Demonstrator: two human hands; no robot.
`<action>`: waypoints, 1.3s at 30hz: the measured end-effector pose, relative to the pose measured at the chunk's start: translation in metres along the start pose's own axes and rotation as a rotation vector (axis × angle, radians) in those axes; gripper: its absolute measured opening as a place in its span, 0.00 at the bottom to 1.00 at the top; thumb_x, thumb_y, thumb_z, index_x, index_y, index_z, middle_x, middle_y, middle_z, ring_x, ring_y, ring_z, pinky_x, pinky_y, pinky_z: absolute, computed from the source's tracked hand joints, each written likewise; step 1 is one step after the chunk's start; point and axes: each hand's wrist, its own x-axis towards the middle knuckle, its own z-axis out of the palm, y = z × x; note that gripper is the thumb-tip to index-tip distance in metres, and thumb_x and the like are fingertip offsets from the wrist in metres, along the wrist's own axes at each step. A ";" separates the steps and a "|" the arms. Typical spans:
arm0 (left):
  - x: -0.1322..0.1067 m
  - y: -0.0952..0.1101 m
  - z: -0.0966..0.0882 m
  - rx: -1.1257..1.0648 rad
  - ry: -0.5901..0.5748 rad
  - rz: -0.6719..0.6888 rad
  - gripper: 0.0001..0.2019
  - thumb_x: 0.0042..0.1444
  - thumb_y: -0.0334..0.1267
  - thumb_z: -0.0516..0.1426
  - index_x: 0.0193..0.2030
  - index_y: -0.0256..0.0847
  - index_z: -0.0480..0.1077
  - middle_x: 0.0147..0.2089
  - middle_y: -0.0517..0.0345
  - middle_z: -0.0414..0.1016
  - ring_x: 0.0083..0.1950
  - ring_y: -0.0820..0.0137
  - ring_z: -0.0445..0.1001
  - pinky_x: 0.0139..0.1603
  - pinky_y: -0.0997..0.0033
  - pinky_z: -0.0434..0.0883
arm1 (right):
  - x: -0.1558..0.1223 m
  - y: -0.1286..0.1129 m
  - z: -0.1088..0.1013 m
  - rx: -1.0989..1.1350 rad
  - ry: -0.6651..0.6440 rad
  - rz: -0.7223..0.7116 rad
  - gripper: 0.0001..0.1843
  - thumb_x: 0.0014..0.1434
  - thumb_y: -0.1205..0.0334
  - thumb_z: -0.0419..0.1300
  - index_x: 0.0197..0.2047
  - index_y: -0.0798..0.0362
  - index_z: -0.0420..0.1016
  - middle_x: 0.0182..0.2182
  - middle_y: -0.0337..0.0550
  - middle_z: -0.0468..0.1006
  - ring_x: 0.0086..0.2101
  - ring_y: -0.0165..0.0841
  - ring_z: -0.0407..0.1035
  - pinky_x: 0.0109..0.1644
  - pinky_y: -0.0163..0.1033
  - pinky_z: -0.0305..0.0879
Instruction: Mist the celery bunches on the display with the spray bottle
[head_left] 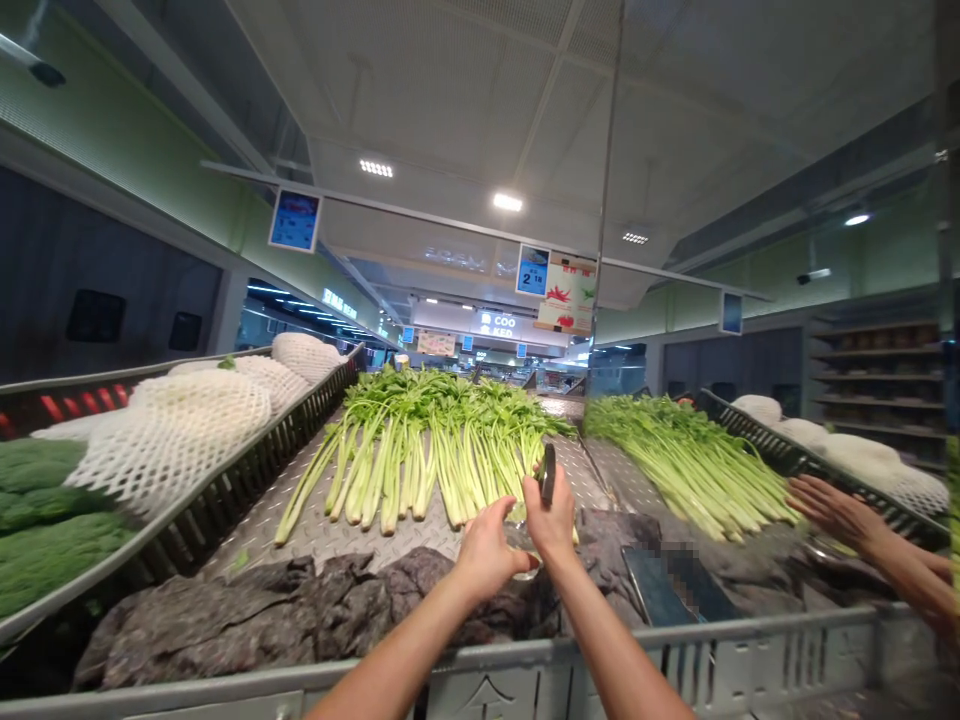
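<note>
My two hands meet at the near end of a row of celery bunches [420, 450] lying on a perforated metal shelf [315, 530]. My right hand [551, 515] is closed round a dark narrow object [548, 472] that stands upright, possibly a knife. Just left of it, my left hand [487, 550] has its fingers curled at the cut ends of the stalks; what it grips is hidden between the hands. Dark wet cloth [300, 610] lies under and in front of both hands.
Another person's hand [832, 510] reaches in from the right toward a second pile of celery [690, 460]. Left tray: net-wrapped white produce [195, 420] and broccoli [45, 520]. A metal rail [750, 650] runs along the near edge. A dark flat item [660, 590] lies right of my hands.
</note>
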 end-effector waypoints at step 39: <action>-0.007 -0.008 -0.051 0.054 0.133 0.006 0.35 0.28 0.39 0.64 0.49 0.37 0.60 0.50 0.51 0.65 0.51 0.62 0.63 0.51 0.65 0.61 | 0.002 -0.045 0.035 0.017 -0.108 -0.060 0.13 0.46 0.56 0.50 0.33 0.54 0.65 0.24 0.40 0.69 0.25 0.32 0.63 0.30 0.35 0.56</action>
